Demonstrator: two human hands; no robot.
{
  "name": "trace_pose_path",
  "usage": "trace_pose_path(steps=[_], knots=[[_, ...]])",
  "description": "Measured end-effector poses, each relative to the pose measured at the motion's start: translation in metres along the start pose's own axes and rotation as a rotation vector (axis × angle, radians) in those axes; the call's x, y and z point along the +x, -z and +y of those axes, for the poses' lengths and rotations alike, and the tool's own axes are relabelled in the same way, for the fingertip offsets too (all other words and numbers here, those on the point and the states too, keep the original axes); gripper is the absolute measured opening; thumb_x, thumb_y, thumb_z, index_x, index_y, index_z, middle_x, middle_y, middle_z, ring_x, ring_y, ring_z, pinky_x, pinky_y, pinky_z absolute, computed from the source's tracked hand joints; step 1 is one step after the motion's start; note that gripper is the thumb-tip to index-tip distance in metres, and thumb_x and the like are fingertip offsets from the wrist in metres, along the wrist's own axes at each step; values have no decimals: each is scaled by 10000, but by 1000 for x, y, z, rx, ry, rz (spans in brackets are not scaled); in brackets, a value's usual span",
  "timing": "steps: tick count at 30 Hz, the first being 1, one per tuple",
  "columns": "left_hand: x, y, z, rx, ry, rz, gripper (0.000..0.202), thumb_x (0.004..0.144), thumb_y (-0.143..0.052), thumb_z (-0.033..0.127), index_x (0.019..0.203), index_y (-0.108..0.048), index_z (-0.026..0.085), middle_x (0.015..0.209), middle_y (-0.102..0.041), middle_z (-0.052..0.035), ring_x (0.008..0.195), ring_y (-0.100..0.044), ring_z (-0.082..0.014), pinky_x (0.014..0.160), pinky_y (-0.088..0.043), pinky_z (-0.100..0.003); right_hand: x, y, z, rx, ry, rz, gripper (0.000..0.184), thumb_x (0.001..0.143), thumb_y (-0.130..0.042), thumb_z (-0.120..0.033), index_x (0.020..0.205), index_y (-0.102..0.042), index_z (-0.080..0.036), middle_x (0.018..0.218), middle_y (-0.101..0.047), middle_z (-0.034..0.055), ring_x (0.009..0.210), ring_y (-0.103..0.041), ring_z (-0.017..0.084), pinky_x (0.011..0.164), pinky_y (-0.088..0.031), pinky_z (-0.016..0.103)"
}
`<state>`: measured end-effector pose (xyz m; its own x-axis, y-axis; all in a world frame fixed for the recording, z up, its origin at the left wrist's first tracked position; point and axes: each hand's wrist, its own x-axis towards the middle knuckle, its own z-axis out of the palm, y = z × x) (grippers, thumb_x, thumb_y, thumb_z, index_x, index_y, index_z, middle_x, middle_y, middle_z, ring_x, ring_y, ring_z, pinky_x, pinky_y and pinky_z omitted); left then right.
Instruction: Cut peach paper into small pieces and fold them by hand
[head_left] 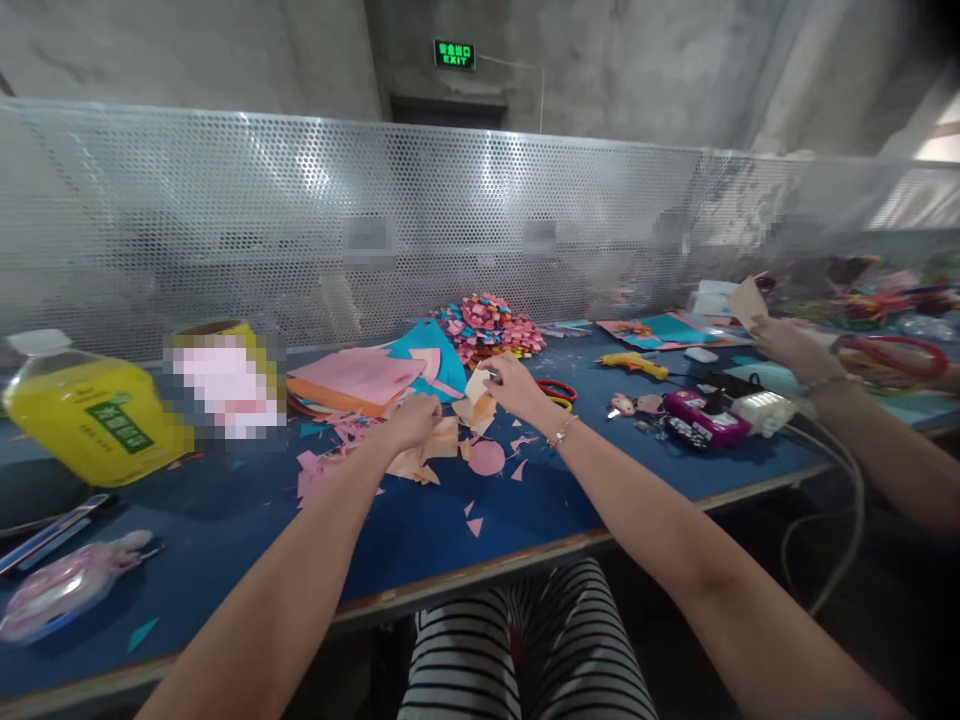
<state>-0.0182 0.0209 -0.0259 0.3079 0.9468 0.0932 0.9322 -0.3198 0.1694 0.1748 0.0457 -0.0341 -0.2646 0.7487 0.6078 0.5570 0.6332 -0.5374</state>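
Low over the table's middle, my left hand (415,420) has its fingers bent down and pressed together on a light orange sheet piece (444,438). My right hand (516,385) pinches a pale orange sheet piece (477,388), its thumb and fingers closed at the upper edge. A pink round piece (487,458) lies on the blue table just below my hands. Pink scraps (322,475) are strewn left of my left hand. Behind it rests a stack of pink sheets (360,375) with orange and blue ones. Whether the sheets are paper or foam I cannot tell.
A heap of small colored pieces (491,325) sits behind my hands. Scissors (556,392) with red and yellow handles lie beside my right wrist. Rightward are a yellow glue gun (634,366), a power strip (761,410) and another person's hand (787,345). A yellow-labeled jug (97,420) stands left.
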Motion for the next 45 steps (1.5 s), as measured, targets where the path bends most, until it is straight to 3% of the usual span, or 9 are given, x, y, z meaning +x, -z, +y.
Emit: trace_pose_path(steps=[5,12,18,21,24,28,31,36,45], knots=[[3,8,-3,-63,199,232,98,788,-374,218,753,-462,196,710,-555,-57,710,-536,-210,589,-321,-294,1,-1,1,33,-5,-21,219,703,-447,-37,826,-595,-142,899,-559,70,774,-528,138,728,-441,286],[7,11,-17,-312,237,624,63,793,-386,216,747,-428,209,671,-504,-35,715,-525,-216,665,-365,-322,2,1,-4,199,-3,64,188,708,-449,-48,806,-571,-153,854,-581,51,775,-556,130,722,-449,273],[9,19,-25,-707,269,963,73,735,-459,170,798,-442,202,769,-533,-16,706,-529,-149,670,-406,-276,-3,2,-11,196,60,-97,191,711,-457,-51,827,-586,-129,874,-596,71,786,-567,127,721,-440,257],[10,19,-28,-873,274,946,145,682,-495,163,820,-461,193,821,-563,-23,728,-548,-138,650,-428,-259,-7,4,-16,48,74,-191,209,713,-439,-49,795,-611,-136,802,-625,52,687,-548,115,677,-422,254],[10,20,-25,-978,247,894,152,651,-514,177,800,-487,180,801,-579,-18,709,-557,-126,630,-442,-245,-8,5,-21,7,94,-178,184,752,-453,-110,817,-622,-144,770,-629,43,650,-530,111,663,-415,257],[7,20,-11,-1080,200,786,117,643,-536,215,745,-494,178,694,-561,6,620,-543,-116,570,-441,-240,-6,3,-22,108,54,-25,223,768,-510,-224,959,-582,-136,904,-612,78,748,-551,129,695,-440,269],[4,17,2,-1048,158,681,168,634,-580,244,763,-497,177,622,-535,22,535,-510,-106,514,-421,-236,-4,-2,-18,253,-43,-48,310,751,-546,-287,1026,-543,-144,947,-598,86,770,-577,134,680,-466,269],[2,9,13,-1097,66,596,218,591,-638,249,756,-514,177,615,-560,21,580,-548,-116,562,-444,-245,-4,-6,-14,361,-129,-179,133,732,-516,-178,854,-565,-155,693,-599,3,586,-575,96,603,-471,238],[3,1,17,-1170,112,575,243,571,-669,304,696,-507,174,597,-567,22,558,-539,-112,522,-429,-231,-2,-7,-18,436,-203,-147,120,753,-497,-233,822,-549,-150,767,-594,29,642,-580,101,585,-498,228]])
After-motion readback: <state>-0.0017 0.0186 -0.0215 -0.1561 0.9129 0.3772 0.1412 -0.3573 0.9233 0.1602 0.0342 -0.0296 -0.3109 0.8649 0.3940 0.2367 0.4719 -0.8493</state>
